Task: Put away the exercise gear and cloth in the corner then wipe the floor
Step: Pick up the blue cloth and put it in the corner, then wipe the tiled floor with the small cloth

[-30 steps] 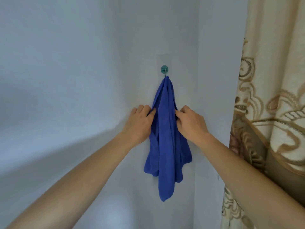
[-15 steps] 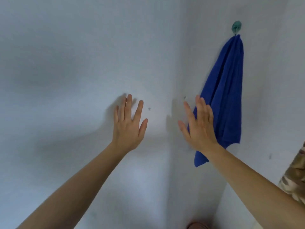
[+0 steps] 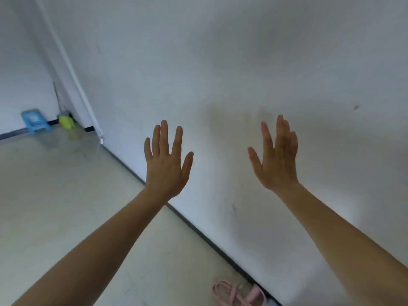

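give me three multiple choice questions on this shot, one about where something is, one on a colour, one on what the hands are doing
1. Where does the pink rope lie?
A. draped over a chair
B. on the floor at the foot of the wall
C. on a shelf

2. What colour is the small stool in the far corner?
A. red
B. black
C. blue

3. How are the left hand and the right hand?
A. open, fingers straight, holding nothing
B. both gripping a cloth
C. both clenched into fists

Answers:
1 B, the rope's loops rest on the floor right beside the wall.
2 C, the stool's seat and legs are light blue.
3 A, both hands are raised with fingers straight and nothing in them.
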Demonstrator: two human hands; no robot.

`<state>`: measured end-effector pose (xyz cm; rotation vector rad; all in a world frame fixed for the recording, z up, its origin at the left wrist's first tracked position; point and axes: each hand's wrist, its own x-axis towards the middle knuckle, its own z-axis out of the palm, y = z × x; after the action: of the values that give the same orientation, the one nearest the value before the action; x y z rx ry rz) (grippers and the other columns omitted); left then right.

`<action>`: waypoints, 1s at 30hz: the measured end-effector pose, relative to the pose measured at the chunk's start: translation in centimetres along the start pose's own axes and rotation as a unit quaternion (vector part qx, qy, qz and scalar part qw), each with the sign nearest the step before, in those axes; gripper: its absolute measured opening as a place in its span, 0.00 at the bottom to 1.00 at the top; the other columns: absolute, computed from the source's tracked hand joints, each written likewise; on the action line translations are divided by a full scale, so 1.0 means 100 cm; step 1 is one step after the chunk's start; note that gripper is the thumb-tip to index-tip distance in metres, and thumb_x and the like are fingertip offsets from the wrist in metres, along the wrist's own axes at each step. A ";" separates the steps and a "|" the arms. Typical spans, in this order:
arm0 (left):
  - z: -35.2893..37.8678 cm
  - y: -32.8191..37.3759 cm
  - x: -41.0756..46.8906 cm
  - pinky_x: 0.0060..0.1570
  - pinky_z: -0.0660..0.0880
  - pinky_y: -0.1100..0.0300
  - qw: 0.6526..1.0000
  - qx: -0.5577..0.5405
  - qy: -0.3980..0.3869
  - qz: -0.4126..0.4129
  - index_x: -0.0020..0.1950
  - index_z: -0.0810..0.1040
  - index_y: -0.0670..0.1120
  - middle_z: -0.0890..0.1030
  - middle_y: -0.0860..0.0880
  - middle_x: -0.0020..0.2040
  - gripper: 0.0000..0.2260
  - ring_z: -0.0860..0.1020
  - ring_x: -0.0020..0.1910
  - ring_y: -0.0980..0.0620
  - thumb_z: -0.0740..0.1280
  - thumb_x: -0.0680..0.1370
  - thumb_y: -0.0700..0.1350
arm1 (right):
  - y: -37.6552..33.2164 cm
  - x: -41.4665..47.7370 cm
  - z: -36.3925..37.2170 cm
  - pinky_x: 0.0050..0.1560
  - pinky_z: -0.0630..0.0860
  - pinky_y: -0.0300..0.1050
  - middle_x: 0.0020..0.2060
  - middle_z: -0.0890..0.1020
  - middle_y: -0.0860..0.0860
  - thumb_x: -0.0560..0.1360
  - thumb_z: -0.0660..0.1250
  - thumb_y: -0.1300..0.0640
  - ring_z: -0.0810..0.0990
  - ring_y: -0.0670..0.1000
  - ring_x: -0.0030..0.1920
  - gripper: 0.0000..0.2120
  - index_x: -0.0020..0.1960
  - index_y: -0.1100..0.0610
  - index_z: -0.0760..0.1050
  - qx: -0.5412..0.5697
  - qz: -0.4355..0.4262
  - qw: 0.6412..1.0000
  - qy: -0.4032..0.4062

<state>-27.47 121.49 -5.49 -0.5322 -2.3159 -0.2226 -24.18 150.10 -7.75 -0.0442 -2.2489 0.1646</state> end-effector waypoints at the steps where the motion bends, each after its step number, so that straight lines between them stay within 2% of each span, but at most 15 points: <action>1: -0.010 -0.021 -0.017 0.74 0.55 0.35 1.000 0.021 -0.013 -0.013 0.80 0.56 0.44 0.52 0.36 0.80 0.29 0.50 0.79 0.37 0.53 0.83 0.58 | -0.026 -0.005 0.013 0.77 0.47 0.63 0.80 0.47 0.63 0.82 0.57 0.43 0.46 0.63 0.80 0.33 0.81 0.56 0.51 0.025 -0.004 1.000 -0.017; 4: -0.048 -0.088 -0.051 0.74 0.55 0.35 0.995 0.085 -0.016 -0.055 0.81 0.54 0.45 0.51 0.37 0.80 0.30 0.49 0.80 0.37 0.51 0.83 0.58 | -0.113 -0.005 0.043 0.77 0.48 0.63 0.80 0.47 0.62 0.82 0.56 0.42 0.47 0.61 0.80 0.33 0.81 0.56 0.51 0.083 -0.053 0.994 -0.041; 8: -0.102 -0.186 -0.078 0.73 0.55 0.35 0.982 0.135 0.027 -0.131 0.80 0.56 0.44 0.53 0.36 0.80 0.29 0.51 0.79 0.37 0.51 0.83 0.58 | -0.236 0.010 0.066 0.77 0.50 0.62 0.80 0.50 0.61 0.82 0.57 0.43 0.49 0.60 0.80 0.32 0.81 0.56 0.54 0.153 -0.116 0.981 -0.038; 12: -0.141 -0.290 -0.124 0.72 0.57 0.34 0.966 0.182 0.030 -0.181 0.80 0.57 0.44 0.54 0.35 0.79 0.29 0.52 0.79 0.36 0.52 0.83 0.57 | -0.359 0.029 0.102 0.76 0.53 0.62 0.79 0.53 0.62 0.82 0.57 0.43 0.53 0.61 0.79 0.31 0.80 0.57 0.57 0.181 -0.181 0.966 -0.026; 20: -0.206 -0.484 -0.190 0.71 0.58 0.33 0.935 0.245 0.016 -0.256 0.79 0.60 0.42 0.56 0.34 0.78 0.29 0.55 0.78 0.34 0.52 0.83 0.57 | -0.603 0.048 0.175 0.76 0.55 0.62 0.79 0.56 0.62 0.82 0.56 0.43 0.57 0.62 0.78 0.30 0.79 0.57 0.59 0.239 -0.240 0.939 -0.062; 25: -0.192 -0.587 -0.187 0.70 0.59 0.34 0.926 0.255 0.017 -0.279 0.78 0.61 0.42 0.57 0.35 0.78 0.28 0.56 0.77 0.35 0.53 0.83 0.56 | -0.696 0.071 0.234 0.76 0.55 0.61 0.78 0.57 0.62 0.82 0.58 0.43 0.58 0.61 0.78 0.30 0.79 0.57 0.60 0.245 -0.309 0.916 -0.068; 28: -0.169 -0.623 -0.185 0.70 0.60 0.35 0.925 0.241 0.033 -0.293 0.78 0.61 0.42 0.58 0.35 0.78 0.28 0.56 0.78 0.35 0.53 0.83 0.56 | -0.722 0.089 0.271 0.76 0.55 0.60 0.78 0.57 0.62 0.82 0.58 0.42 0.59 0.60 0.77 0.31 0.79 0.56 0.59 0.255 -0.291 0.919 -0.074; 30: -0.139 -0.670 -0.180 0.70 0.60 0.35 0.924 0.230 0.016 -0.306 0.78 0.61 0.42 0.57 0.36 0.78 0.28 0.56 0.78 0.36 0.52 0.83 0.57 | -0.750 0.105 0.320 0.76 0.55 0.60 0.78 0.57 0.61 0.82 0.56 0.42 0.59 0.60 0.77 0.31 0.79 0.56 0.59 0.263 -0.283 0.919 -0.081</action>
<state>-36.51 51.35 -8.44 0.4372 -2.3292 0.0281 -53.74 73.40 -9.54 0.9261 -2.2088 0.4628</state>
